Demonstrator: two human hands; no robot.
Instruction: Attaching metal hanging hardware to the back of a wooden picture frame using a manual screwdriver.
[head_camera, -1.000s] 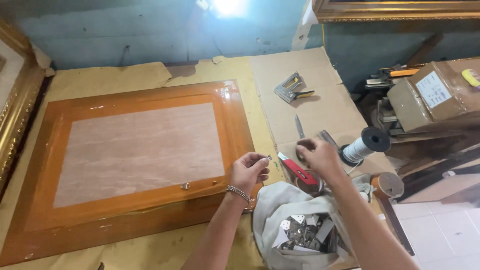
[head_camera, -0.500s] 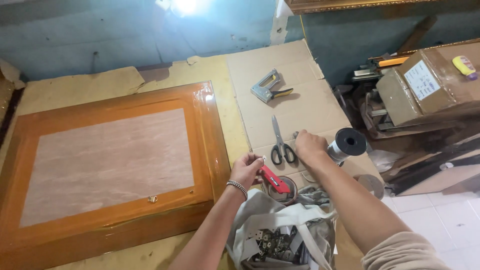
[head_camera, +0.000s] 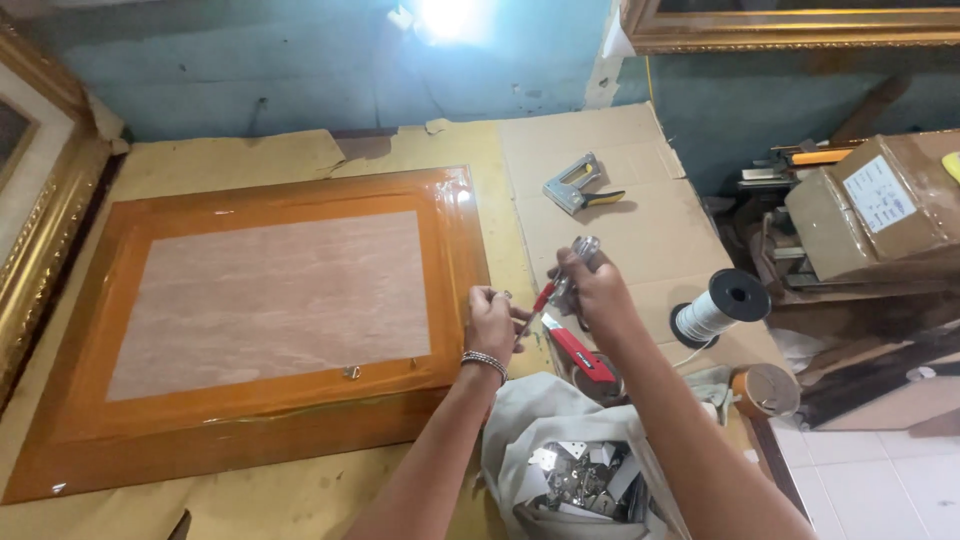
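1. Broadly, the room showed a blue-grey painted wall (head_camera: 300, 60) with a bright glare at the top, and a white tiled floor (head_camera: 880, 480) at the lower right.
2. The tabletop (head_camera: 620, 220) was covered in flat tan cardboard and yellowish paper, creased at the edges.
3. A large rectangular picture frame (head_camera: 270, 300) lay flat on it, glossy orange-brown wood wrapped in shiny film, with a pale, grained panel in the middle.
4. A gilded ornate frame (head_camera: 40, 230) leaned at the left edge, and a taped cardboard box (head_camera: 880, 210) sat at the right.
5. A soft white cloth bag (head_camera: 570, 450) lay open near the front edge, full of small metal plates.
6. A spool of white cord (head_camera: 715, 310) stood right of the hands; a grey staple gun (head_camera: 575, 185) lay farther back.
7. The right hand (head_camera: 595, 290) kept a closed grip on pliers (head_camera: 560, 285) with red handles, held just above the cardboard beside the frame's right edge.
8. The left hand (head_camera: 492, 320), wearing a beaded bracelet, pinched a tiny metal piece; its exact shape was too small to tell.
9. A red-handled tool (head_camera: 580, 352) lay beneath the hands.
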